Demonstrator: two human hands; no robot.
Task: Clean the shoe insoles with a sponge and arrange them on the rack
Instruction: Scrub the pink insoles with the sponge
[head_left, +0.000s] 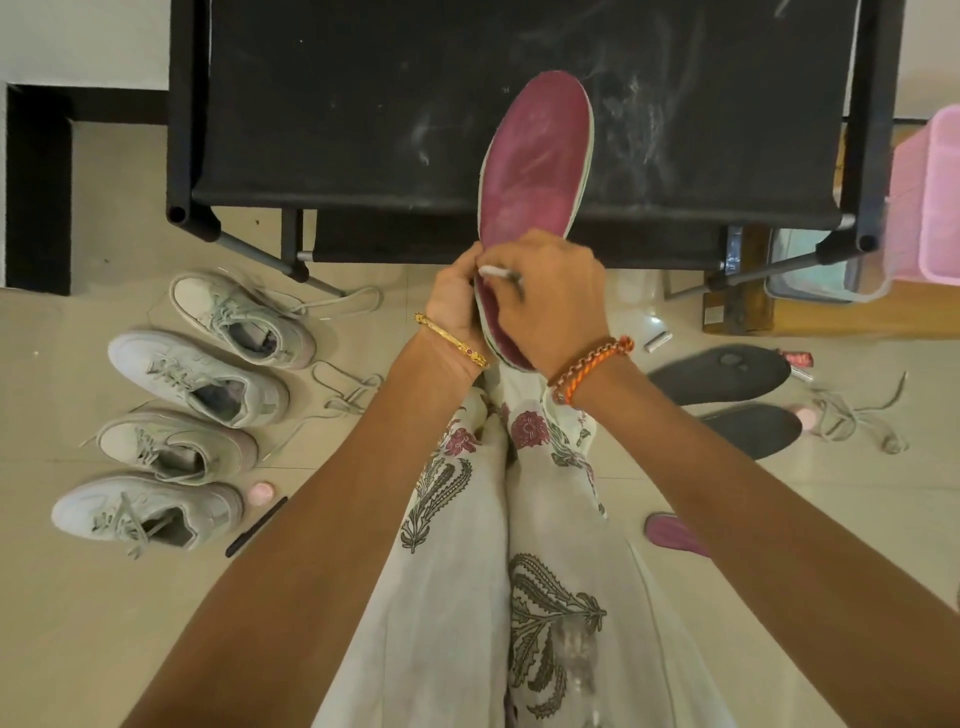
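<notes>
A maroon insole (535, 171) stands upright over the person's lap, its toe end over the black rack (363, 104). The left hand (457, 306) grips its lower edge, fingers clamped on it. The right hand (550, 296) covers the heel, fingers closed around a thin white object (496, 272).

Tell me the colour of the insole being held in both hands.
The insole is maroon-pink with a pale edge, seen in the head view.
</notes>
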